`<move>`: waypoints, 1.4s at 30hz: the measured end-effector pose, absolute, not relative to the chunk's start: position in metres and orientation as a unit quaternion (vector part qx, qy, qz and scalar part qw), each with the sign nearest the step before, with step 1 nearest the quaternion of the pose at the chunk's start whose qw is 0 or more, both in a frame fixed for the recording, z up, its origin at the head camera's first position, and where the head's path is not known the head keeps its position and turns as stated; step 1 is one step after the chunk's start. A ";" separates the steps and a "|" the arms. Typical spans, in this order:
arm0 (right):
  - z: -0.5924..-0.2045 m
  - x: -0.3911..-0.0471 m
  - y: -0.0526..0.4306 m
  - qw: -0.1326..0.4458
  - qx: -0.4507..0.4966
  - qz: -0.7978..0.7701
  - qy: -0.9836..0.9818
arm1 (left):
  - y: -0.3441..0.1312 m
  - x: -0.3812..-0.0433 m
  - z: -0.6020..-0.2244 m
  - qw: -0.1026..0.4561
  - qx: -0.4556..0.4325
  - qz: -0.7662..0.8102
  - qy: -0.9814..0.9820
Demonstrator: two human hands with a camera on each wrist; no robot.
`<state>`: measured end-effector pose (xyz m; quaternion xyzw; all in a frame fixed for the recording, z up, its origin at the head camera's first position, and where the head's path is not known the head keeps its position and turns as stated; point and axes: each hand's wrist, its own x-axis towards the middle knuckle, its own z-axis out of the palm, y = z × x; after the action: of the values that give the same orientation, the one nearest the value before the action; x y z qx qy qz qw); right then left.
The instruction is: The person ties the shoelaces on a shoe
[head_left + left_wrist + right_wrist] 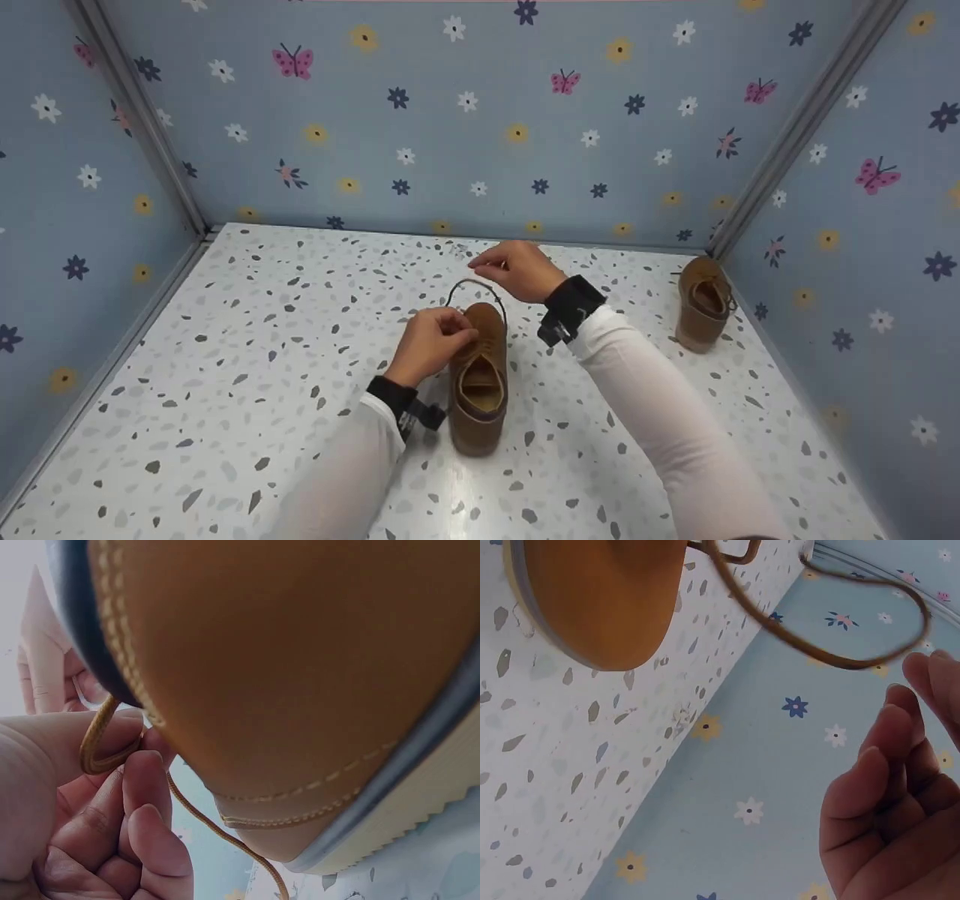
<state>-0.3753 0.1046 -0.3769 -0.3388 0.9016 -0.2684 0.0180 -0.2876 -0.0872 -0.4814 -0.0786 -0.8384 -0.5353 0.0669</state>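
The speckled surface (262, 360) offers room left of the left hand (431, 343); the right sleeve (675, 420) crosses between the middle shoe (478, 435) and far-right shoe (697, 336); a patterned wall (442, 127) bars the far side.

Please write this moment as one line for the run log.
left hand: pinches lace; right hand: near lace, holds nothing visible; brown shoe: upright on floor; second shoe: far right

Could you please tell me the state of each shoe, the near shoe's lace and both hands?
Near shoe: upright, opening facing up.
Near shoe's lace: partly raised in a loose loop, pinched at one part.
Far shoe: upright, unheld; too small to tell whether tied.
Left hand: pinching the lace.
Right hand: fingers loosely curled, apparently holding nothing.
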 end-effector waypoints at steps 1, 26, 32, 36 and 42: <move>-0.377 -0.375 0.104 0.023 -0.339 -0.271 0.900 | -0.087 -0.288 -0.481 0.066 -0.078 -0.536 -0.838; -0.400 -0.364 0.147 0.031 -0.318 -0.265 0.910 | -0.106 -0.290 -0.477 0.036 -0.043 -0.597 -0.800; -0.406 -0.358 0.143 0.059 -0.341 -0.269 0.899 | -0.116 -0.291 -0.474 0.020 -0.035 -0.595 -0.802; -0.412 -0.351 0.134 0.076 -0.372 -0.253 0.890 | -0.122 -0.292 -0.472 0.001 -0.023 -0.591 -0.806; -0.421 -0.339 0.114 0.088 -0.428 -0.230 0.869 | -0.127 -0.294 -0.471 -0.008 -0.018 -0.575 -0.818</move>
<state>-0.3390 0.1138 -0.4211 -0.4281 0.8694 -0.2304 0.0881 -0.2943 -0.1272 -0.4711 -0.0178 -0.8176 -0.5754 -0.0082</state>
